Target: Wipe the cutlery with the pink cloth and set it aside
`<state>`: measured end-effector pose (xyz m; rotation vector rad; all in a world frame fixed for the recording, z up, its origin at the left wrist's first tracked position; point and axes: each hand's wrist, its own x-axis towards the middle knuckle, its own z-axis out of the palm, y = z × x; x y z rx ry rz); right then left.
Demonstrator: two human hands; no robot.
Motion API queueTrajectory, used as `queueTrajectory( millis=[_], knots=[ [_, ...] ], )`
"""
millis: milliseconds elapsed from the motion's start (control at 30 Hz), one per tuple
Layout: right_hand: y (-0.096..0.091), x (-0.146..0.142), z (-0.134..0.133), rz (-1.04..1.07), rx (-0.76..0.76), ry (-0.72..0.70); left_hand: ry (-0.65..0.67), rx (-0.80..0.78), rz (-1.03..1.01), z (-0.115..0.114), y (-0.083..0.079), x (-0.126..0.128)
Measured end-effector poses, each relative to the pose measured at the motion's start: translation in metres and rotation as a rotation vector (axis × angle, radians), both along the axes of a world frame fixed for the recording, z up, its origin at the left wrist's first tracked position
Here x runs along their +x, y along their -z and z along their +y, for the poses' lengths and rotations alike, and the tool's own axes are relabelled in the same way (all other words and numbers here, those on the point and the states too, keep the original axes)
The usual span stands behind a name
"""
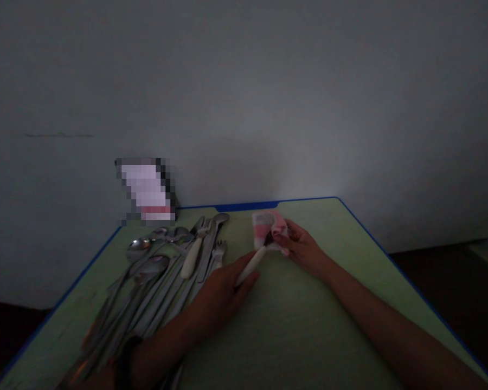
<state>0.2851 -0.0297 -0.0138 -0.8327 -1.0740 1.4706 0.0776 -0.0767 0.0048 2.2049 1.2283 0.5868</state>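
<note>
My left hand (226,284) is closed around the pale handle of a white-handled utensil (252,266), which slants up and to the right. A pink and white cloth (262,226) is pinched in my right hand (305,248), folded about the utensil's metal end. The cloth hides most of that end, so whether it is a fork or a spoon cannot be told. Just left of my left hand lies a fork (218,252). Another pale-handled fork (192,259) rests on the pile beyond it.
Several spoons and other long cutlery lie heaped on the green table's left side, among them a shiny spoon (138,248) and a large spoon (154,265). A blurred-out phone-like device (146,189) leans on the grey wall (244,97). Blue trim edges the table (329,222).
</note>
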Motion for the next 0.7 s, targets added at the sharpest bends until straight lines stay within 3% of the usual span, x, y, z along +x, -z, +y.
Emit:
queueTrajectory(
  millis=[167,467,533,700],
  knots=[
    [0.002,0.001,0.001,-0.2,0.101,0.01,0.038,0.022,0.009,0.0,0.003,-0.001],
    [0.003,-0.003,-0.003,-0.239,0.115,0.055,0.082,-0.103,0.081,-0.005,-0.009,-0.001],
    [0.005,-0.004,0.0,-0.154,0.067,0.082,0.08,-0.136,0.051,-0.004,-0.012,-0.001],
    [0.003,-0.005,0.009,0.284,-0.084,0.179,-0.011,-0.126,-0.086,-0.002,-0.01,-0.001]
  ],
)
